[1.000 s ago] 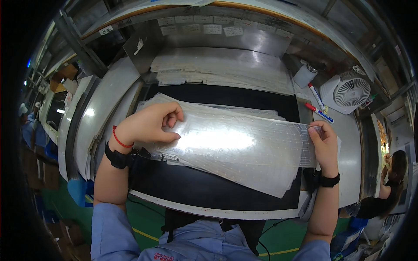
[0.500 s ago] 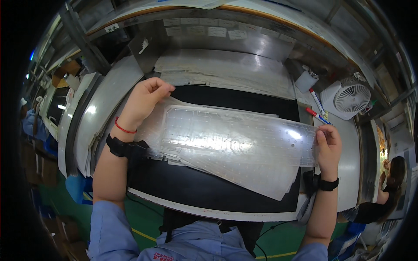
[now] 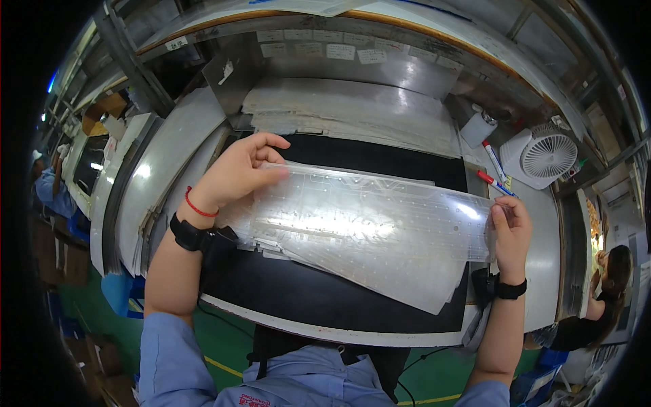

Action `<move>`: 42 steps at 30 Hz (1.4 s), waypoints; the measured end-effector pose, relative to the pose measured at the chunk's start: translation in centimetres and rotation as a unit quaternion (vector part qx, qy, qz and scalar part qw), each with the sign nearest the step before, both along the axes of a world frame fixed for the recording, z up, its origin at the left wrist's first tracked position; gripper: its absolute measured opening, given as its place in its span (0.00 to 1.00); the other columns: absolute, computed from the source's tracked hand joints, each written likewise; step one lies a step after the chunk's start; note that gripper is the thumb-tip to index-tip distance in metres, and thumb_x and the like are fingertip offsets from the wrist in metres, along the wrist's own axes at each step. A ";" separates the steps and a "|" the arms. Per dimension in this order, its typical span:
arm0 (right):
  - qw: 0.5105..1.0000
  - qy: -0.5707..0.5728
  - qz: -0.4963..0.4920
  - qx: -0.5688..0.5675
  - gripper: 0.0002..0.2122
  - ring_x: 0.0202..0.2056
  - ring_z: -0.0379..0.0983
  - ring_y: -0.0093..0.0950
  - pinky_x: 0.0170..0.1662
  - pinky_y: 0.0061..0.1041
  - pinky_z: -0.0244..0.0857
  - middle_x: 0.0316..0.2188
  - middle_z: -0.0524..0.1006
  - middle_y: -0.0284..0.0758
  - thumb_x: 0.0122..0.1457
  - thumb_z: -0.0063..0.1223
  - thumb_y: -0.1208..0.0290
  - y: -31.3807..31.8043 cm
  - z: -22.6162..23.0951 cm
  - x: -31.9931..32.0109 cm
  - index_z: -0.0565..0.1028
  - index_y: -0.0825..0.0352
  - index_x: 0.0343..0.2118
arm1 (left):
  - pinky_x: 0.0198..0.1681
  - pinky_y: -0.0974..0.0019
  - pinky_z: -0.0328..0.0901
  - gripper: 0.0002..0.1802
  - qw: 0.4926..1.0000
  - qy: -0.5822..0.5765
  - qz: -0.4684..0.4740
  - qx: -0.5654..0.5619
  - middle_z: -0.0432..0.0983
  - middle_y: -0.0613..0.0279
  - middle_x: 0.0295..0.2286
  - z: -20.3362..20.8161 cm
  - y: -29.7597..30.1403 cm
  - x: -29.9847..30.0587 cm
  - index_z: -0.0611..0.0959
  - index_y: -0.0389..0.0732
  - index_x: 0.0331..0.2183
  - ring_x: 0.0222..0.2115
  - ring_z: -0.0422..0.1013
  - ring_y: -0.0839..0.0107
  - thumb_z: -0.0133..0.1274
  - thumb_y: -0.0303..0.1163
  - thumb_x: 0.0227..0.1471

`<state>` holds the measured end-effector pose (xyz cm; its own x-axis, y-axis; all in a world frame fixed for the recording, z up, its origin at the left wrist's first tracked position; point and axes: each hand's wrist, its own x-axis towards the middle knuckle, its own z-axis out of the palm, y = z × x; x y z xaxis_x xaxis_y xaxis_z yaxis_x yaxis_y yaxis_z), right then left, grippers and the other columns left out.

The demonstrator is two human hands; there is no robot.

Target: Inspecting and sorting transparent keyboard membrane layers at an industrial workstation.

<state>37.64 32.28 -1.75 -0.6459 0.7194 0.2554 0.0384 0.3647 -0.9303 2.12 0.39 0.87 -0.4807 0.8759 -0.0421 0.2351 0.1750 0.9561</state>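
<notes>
A clear plastic sheet (image 3: 380, 217) with a printed pattern of dots and fine lines stretches between my hands, its surface catching bright glare. My left hand (image 3: 247, 169) is closed at the upper left corner, thumb on the sheet and fingers curled behind. At the other end, my right hand (image 3: 512, 230) pinches the right edge between thumb and fingers. Below lies a fanned stack of similar sheets (image 3: 420, 288), its lower right corners sticking out. The stack rests on a black mat (image 3: 305, 295).
Flat metal-grey sheets (image 3: 352, 112) are piled behind the mat, with more stacks (image 3: 169, 156) at the left. Right of the mat are a red-capped marker (image 3: 495, 182), a white bottle (image 3: 478, 127) and a white fan (image 3: 546, 154). A shelf (image 3: 380, 20) spans above. Another person (image 3: 603, 298) sits far right.
My left hand has moved right and slightly down, and its thumb now lies on the sheet's upper left corner. My right hand keeps its grip almost unmoved.
</notes>
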 end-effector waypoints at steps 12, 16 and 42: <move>0.999 -0.002 -0.013 0.029 0.07 0.36 0.69 0.18 0.43 0.18 0.62 0.34 0.75 0.29 0.60 0.55 0.75 0.3 -0.3 0.0 0.74 0.70 0.40 | 0.29 0.77 0.65 0.16 0.989 -0.103 0.096 0.045 0.75 0.66 0.26 -1.5 0.2 -1.2 0.78 0.35 0.36 0.24 0.69 0.82 0.43 0.38 0.64; 0.999 -0.006 -0.016 0.034 0.07 0.36 0.69 0.18 0.43 0.18 0.62 0.34 0.75 0.29 0.60 0.55 0.75 0.3 -0.2 0.0 0.74 0.69 0.40 | 0.29 0.78 0.65 0.09 0.991 -0.092 0.089 0.028 0.75 0.67 0.25 -1.3 0.3 -1.2 0.77 0.38 0.33 0.24 0.69 0.82 0.48 0.33 0.61; 0.999 -0.013 -0.035 0.024 0.07 0.37 0.70 0.18 0.44 0.18 0.62 0.34 0.75 0.29 0.60 0.53 0.77 0.2 -0.1 0.0 0.74 0.70 0.40 | 0.32 0.77 0.67 0.10 0.979 -0.121 0.146 0.073 0.79 0.62 0.32 -1.1 0.5 -1.2 0.72 0.39 0.45 0.28 0.73 0.81 0.40 0.28 0.63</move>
